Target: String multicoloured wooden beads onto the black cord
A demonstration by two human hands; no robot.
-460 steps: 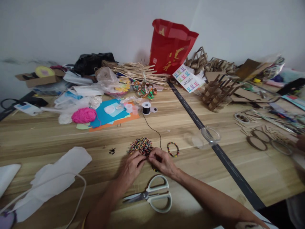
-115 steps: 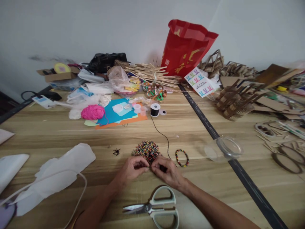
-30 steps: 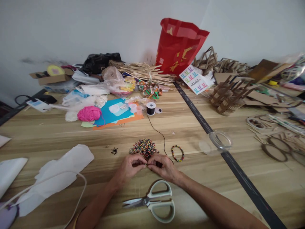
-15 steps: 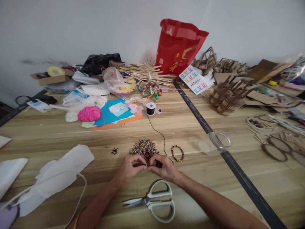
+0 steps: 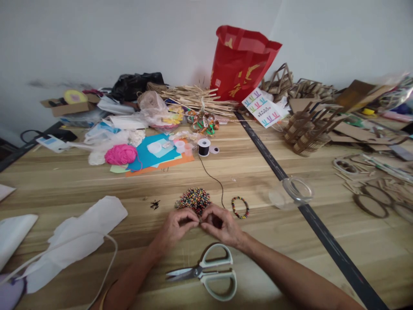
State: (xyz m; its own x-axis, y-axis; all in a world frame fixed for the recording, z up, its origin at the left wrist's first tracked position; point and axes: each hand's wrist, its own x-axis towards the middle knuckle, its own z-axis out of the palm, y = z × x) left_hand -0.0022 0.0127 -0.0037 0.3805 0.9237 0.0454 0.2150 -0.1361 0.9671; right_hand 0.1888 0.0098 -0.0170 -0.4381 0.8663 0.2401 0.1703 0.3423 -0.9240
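Note:
My left hand (image 5: 178, 225) and my right hand (image 5: 222, 223) meet fingertip to fingertip at the near edge of a heap of small multicoloured beads (image 5: 193, 199). Both are closed in a pinch; whatever sits between the fingertips is too small to make out. A black cord (image 5: 217, 179) runs from a spool (image 5: 204, 147) down toward my right hand, where its end is hidden. To the right of that hand lies a finished ring of beads (image 5: 240, 207). Scissors (image 5: 213, 272) with pale handles rest below my hands, blades pointing left.
Short black cord pieces (image 5: 155, 204) lie left of the beads. A clear round container (image 5: 297, 189) stands right, near a dark strip (image 5: 322, 226). Pink yarn (image 5: 121, 154), coloured paper (image 5: 151, 150) and a red bag (image 5: 243, 64) are farther back. White sheeting (image 5: 84, 237) lies left.
My right hand has shifted very slightly, its fingers a little higher against the bead heap. Both hands stay pinched together; the other things have not moved.

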